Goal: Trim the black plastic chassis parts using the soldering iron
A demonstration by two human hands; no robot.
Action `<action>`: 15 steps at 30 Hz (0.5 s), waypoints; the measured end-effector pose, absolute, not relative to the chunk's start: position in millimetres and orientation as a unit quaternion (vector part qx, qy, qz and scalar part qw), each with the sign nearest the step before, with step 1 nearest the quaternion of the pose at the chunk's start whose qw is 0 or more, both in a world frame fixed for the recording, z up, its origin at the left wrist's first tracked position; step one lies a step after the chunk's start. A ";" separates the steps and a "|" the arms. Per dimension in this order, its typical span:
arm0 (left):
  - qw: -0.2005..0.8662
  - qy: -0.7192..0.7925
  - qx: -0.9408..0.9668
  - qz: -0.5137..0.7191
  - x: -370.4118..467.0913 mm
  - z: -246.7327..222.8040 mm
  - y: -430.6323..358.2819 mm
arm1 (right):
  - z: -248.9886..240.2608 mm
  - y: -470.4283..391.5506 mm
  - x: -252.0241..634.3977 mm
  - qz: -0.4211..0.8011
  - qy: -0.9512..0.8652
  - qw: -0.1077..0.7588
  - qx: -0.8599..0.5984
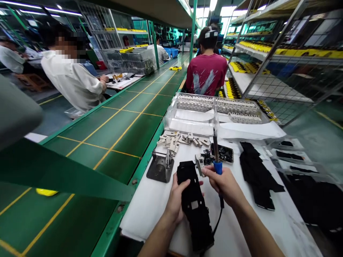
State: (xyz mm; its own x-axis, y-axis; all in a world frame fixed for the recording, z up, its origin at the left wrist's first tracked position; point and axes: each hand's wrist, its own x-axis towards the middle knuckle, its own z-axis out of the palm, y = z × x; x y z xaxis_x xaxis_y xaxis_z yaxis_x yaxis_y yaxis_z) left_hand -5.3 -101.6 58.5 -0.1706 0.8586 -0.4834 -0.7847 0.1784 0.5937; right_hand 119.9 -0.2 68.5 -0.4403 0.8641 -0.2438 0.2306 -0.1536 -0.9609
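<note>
My left hand (175, 198) is closed around a long black plastic plate (197, 210) with notched edges, its thumb lying on the upper face. In my right hand (227, 182) is a soldering iron (217, 167) with a blue collar, its metal tip pointing up and its cord hanging below. The same hand's fingertips pinch a small light-grey plastic part (199, 163) just above the plate. Behind it lie small black pieces (207, 157) and an open tray of black bits (227, 153). A metal stand (160, 167) is left of the plate.
Small off-white parts (174, 141) are heaped behind the stand. Clear trays (190, 119) stand farther back. More black plates (254, 167) lie on the right. A green conveyor (125, 132) runs along the left. A co-worker in a red shirt (206, 73) sits ahead; another in white (69, 78) works across the conveyor.
</note>
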 end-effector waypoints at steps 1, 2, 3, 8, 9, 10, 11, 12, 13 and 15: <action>0.637 0.416 0.040 0.648 -0.3 61.4 -94.6 | 71.1 -8.5 126.5 0.624 -0.577 0.253 -0.463; 0.626 0.412 0.043 0.661 5.2 63.6 -88.6 | 72.8 -15.4 131.0 0.623 -0.571 0.247 -0.475; 0.613 0.408 0.053 0.674 11.1 65.2 -83.8 | 73.8 -20.7 133.5 0.608 -0.573 0.248 -0.490; 0.609 0.397 0.089 0.681 34.5 68.6 -77.7 | 78.5 -30.4 138.2 0.499 -0.602 0.310 -0.542; 0.617 0.400 0.084 0.673 36.8 69.5 -78.6 | 80.4 -31.0 140.3 0.498 -0.596 0.317 -0.544; 0.627 0.403 0.076 0.663 38.3 70.8 -79.5 | 82.5 -31.6 143.1 0.503 -0.588 0.323 -0.545; 0.638 0.406 0.066 0.651 39.2 72.4 -80.3 | 84.4 -32.2 146.2 0.510 -0.577 0.332 -0.545; 0.649 0.410 0.057 0.638 39.7 74.4 -80.8 | 86.0 -32.9 149.5 0.518 -0.564 0.341 -0.545; 0.658 0.416 0.048 0.626 39.9 76.5 -81.1 | 87.3 -33.5 152.7 0.527 -0.554 0.348 -0.542; 0.663 0.421 0.045 0.617 40.5 80.8 -80.7 | 88.5 -34.6 158.3 0.547 -0.545 0.353 -0.527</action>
State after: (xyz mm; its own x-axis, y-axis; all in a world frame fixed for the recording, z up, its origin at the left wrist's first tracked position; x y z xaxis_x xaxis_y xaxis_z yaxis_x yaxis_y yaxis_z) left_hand 40.5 -80.7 80.8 -0.1156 0.8565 -0.5030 -0.7802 0.2351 0.5796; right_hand 158.3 -34.6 88.5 -0.1942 0.9619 -0.1924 0.1887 -0.1558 -0.9696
